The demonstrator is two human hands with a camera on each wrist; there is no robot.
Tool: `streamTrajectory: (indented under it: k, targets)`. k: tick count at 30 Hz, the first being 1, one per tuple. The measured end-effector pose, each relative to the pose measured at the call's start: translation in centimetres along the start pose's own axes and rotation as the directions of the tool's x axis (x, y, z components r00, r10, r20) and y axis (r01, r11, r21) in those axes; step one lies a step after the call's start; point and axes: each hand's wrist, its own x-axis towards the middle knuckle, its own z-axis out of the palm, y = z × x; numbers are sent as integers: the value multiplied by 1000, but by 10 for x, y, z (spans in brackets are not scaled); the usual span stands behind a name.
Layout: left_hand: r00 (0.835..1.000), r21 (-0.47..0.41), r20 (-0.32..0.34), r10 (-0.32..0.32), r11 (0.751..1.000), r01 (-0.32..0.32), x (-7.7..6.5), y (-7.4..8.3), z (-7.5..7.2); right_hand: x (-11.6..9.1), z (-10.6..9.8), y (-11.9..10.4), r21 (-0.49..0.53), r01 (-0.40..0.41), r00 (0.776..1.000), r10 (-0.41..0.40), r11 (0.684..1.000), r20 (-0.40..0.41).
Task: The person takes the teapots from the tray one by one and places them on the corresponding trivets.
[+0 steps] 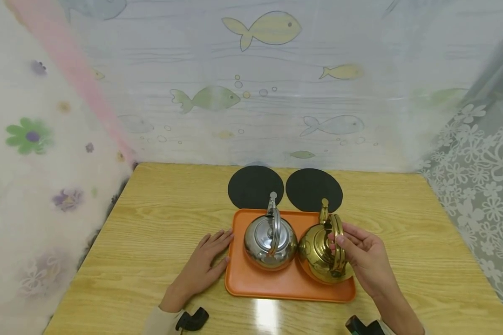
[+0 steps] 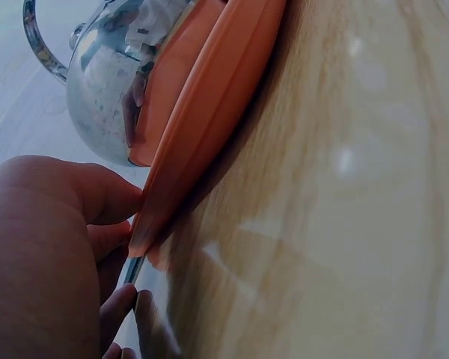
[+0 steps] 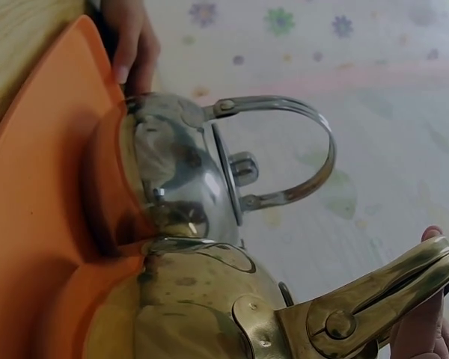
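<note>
Lower right, the right hand (image 1: pixel 370 257) grips the gold kettle (image 1: pixel 316 260) by its handle (image 1: pixel 339 259); a sideways swing could knock the touching silver kettle (image 1: pixel 257 246), lower centre. The left hand (image 1: pixel 203 264), fingers extended, touches the tray (image 1: pixel 268 284).

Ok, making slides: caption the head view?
Right hand holds gold kettle by its handle, silver kettle alongside; left hand touches orange tray.

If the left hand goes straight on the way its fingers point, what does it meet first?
The orange tray, whose left edge the left hand touches; anything beyond is hard to judge.
</note>
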Motion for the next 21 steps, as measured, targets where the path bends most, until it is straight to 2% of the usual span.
streamTrajectory:
  k: [11, 21]
  targets:
    - [1000, 17, -17, 24, 1000, -24, 1, 1, -2, 1, 3, 1, -8, 50, 999, -50, 999, 9]
    - [1000, 23, -2, 15, 1000, -15, 1, 1, -1, -1, 4, 3, -6, 80, 997, -80, 997, -16]
